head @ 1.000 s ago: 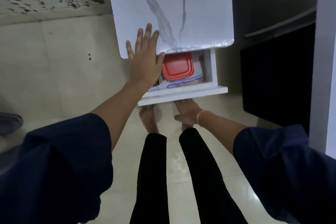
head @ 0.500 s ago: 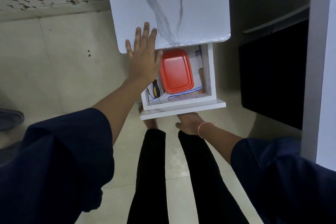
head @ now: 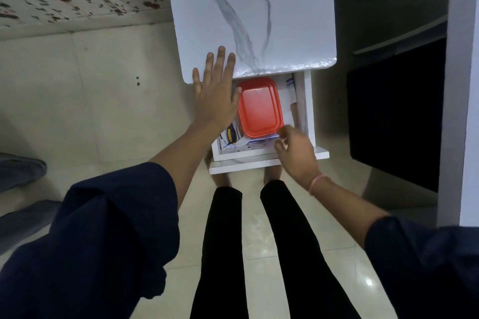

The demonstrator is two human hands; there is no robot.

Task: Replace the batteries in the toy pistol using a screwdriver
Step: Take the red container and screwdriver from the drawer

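Centre: right hand [head: 295, 153], loosely curled and empty, over drawer [head: 243, 156] front. Inside, yellow-black tool handle [head: 230, 134] at left, partly hidden by the left wrist, beside red container [head: 259, 109]. Left hand [head: 215, 101] lies flat, released, on marble tabletop [head: 254, 8] edge. Half a second back, right hand was under the drawer front.

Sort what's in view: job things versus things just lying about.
Job: open drawer; black-and-yellow handle, possibly the screwdriver; red-lidded container, contents hidden, beside the right hand.
Lying about: papers; marble tabletop under the left hand.
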